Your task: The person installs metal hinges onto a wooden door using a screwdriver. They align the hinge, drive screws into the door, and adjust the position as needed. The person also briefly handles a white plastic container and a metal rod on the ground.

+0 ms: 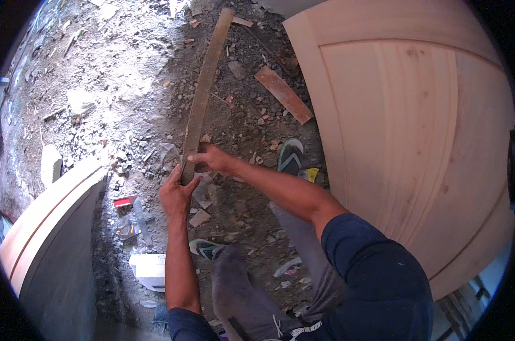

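Observation:
A long, narrow wooden strip (205,85) reaches from my hands up toward the far side of the ground. My left hand (177,193) is closed round its near end, fingers along the left edge and thumb on the right. Just above it, my right hand (213,159) grips the same strip, its thumb lying across the face and the other fingers partly hidden behind. A shorter reddish-brown board piece (284,94) lies on the ground to the right of the strip.
A large panelled wooden door (394,131) stands at the right. Another wooden panel (59,227) is at the lower left. Rubble covers the ground (127,96), with a white block (149,271) and a small red-and-white box (124,202) on it. My sandalled foot (291,156) is near the door.

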Tool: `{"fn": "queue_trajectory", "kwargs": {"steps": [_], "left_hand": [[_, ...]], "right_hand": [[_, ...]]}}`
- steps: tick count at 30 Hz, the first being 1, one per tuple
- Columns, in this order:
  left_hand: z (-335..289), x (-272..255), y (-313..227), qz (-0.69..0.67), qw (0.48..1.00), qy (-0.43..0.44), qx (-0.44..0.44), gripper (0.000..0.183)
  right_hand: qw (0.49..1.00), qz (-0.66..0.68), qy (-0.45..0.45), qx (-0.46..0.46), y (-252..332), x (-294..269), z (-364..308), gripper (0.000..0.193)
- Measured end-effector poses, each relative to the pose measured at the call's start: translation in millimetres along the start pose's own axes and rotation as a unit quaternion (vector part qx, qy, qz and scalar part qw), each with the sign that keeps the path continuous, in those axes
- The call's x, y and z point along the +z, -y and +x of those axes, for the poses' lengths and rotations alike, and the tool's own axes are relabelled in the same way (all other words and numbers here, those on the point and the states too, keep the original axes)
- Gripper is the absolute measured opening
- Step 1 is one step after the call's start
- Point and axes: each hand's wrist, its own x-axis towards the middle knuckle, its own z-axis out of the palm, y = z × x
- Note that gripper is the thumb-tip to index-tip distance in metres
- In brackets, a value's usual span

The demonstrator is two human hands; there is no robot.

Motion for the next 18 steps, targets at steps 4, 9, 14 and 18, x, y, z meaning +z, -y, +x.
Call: {"fn": "queue_trajectory", "kwargs": {"steps": [4,9,14,18], "left_hand": [[13.0,9.6,-10.3,0.073,0.994,0.045,-0.064,0.045],[15.1,23.8,23.8,0.001,0.999,-0.03,-0.019,0.042],[19.6,24.3,28.1,0.036,0.999,-0.027,-0.026,0.045],[9.7,25.7,45.6,0.087,0.996,-0.017,-0.027,0.046]], "right_hand": [[0.989,-0.144,-0.004,0.019,15.1,-17.5,-2.0,0.045],[0.841,-0.493,-0.207,-0.083,89.5,-104.7,2.7,0.032],[0.669,-0.549,-0.477,-0.154,130.2,-237.6,35.9,0.038],[0.611,-0.688,-0.39,0.032,183.9,-237.8,23.6,0.056]]}}
